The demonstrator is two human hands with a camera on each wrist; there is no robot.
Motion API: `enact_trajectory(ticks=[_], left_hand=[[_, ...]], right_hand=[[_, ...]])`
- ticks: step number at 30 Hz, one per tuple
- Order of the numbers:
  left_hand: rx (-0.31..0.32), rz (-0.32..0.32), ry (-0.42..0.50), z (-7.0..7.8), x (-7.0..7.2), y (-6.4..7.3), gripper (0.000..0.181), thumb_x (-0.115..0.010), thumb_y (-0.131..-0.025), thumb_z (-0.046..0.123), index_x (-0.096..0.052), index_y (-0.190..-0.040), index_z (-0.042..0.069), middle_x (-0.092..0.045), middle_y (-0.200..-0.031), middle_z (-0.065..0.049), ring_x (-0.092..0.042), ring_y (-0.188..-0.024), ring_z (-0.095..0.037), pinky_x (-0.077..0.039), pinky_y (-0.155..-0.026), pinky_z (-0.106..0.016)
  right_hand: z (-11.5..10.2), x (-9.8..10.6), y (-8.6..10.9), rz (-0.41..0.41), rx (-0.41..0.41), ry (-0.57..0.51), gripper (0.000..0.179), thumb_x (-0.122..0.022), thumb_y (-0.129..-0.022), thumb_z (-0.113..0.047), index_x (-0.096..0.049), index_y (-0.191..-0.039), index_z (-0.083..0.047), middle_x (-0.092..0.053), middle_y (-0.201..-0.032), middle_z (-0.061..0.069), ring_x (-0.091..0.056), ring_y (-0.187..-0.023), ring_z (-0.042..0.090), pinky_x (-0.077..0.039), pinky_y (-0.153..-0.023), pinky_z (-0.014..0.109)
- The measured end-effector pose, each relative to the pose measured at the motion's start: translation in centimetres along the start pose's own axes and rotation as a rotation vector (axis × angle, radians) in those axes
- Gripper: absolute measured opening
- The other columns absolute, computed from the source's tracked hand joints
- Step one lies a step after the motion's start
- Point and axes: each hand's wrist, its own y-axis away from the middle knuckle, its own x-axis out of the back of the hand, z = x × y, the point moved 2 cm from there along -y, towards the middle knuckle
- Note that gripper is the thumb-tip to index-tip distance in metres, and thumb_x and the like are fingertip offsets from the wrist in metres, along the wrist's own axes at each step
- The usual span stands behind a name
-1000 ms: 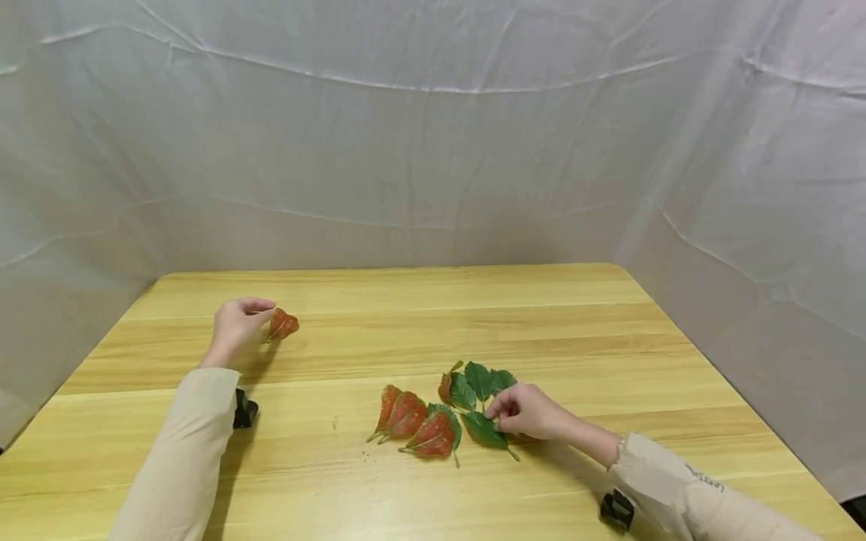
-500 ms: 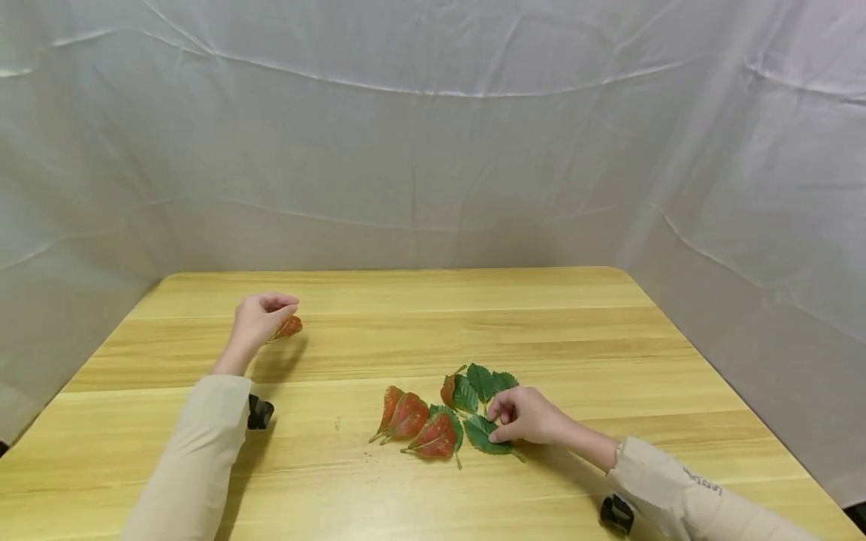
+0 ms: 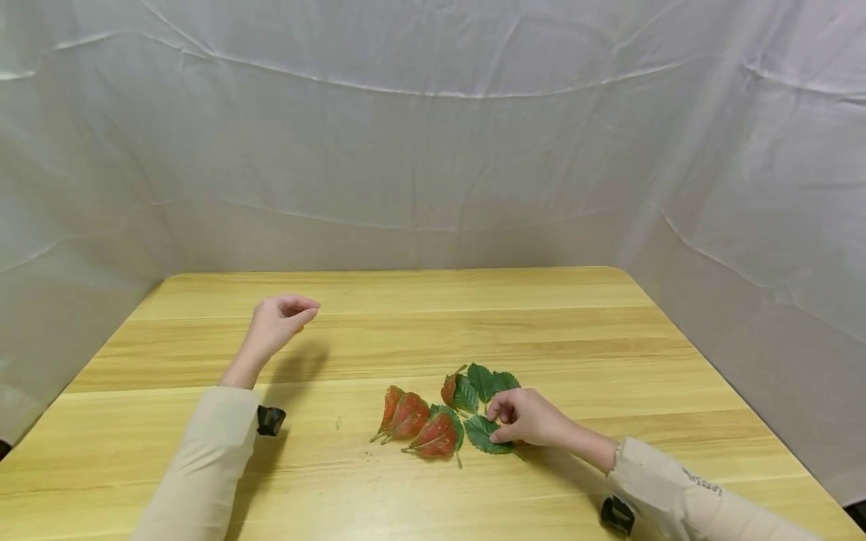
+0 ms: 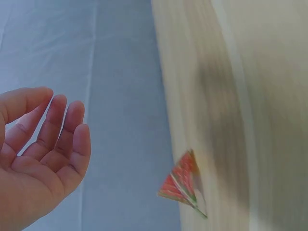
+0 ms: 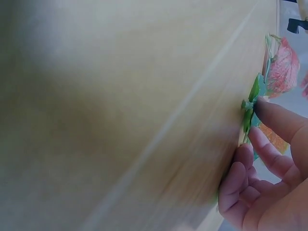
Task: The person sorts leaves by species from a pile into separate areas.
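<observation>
My left hand (image 3: 280, 324) hovers over the far left of the table, fingers loosely curved and nothing between them. Below it lies a red leaf (image 4: 180, 180), seen apart from the fingers in the left wrist view and almost wholly hidden by the hand in the head view. My right hand (image 3: 531, 417) is low at the table, its thumb and index fingertip on a serrated green leaf (image 3: 482, 433). Left of that leaf, red leaves (image 3: 409, 415) overlap in a row, the nearest one (image 3: 436, 436) over another green leaf. Behind are more green leaves (image 3: 480, 382) and a curled reddish leaf (image 3: 449, 389).
The wooden table (image 3: 379, 338) has rounded far corners. A pale cloth sheet (image 3: 419, 165) hangs behind it and along both sides. Black straps (image 3: 271, 421) sit at both wrists. Small dark specks (image 3: 368, 454) lie near the red leaves.
My left hand has let go of the red leaf and moved right above it. My right thumb has shifted onto the near part of the green leaf, while that hand stays in place.
</observation>
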Motion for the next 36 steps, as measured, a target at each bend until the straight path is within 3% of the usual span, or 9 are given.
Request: enact_trajectory(ticks=[15,36], left_hand=[[-0.173,-0.048,0.005,4.2,-2.9,1.3,0.017,-0.058,-0.087,0.012,-0.067,-0.096,0.000,-0.064,-0.092,-0.014,-0.058,-0.077,-0.024,-0.046,-0.063,-0.030],[-0.348,-0.162,0.043,8.0,-6.7,3.5,0.010,-0.061,-0.084,0.005,-0.068,-0.090,0.002,-0.064,-0.089,-0.010,-0.058,-0.076,-0.016,-0.048,-0.064,-0.030]], right_hand=[[-0.2,0.2,0.2,0.008,0.010,0.049,0.019,-0.075,-0.070,-0.012,-0.060,-0.080,-0.007,-0.047,-0.066,-0.006,-0.041,-0.059,0.006,-0.037,-0.054,0.023],[-0.6,0.3,0.1,0.005,0.015,0.074,0.018,-0.075,-0.070,-0.009,-0.060,-0.081,-0.006,-0.046,-0.065,-0.006,-0.039,-0.058,0.006,-0.037,-0.055,0.023]])
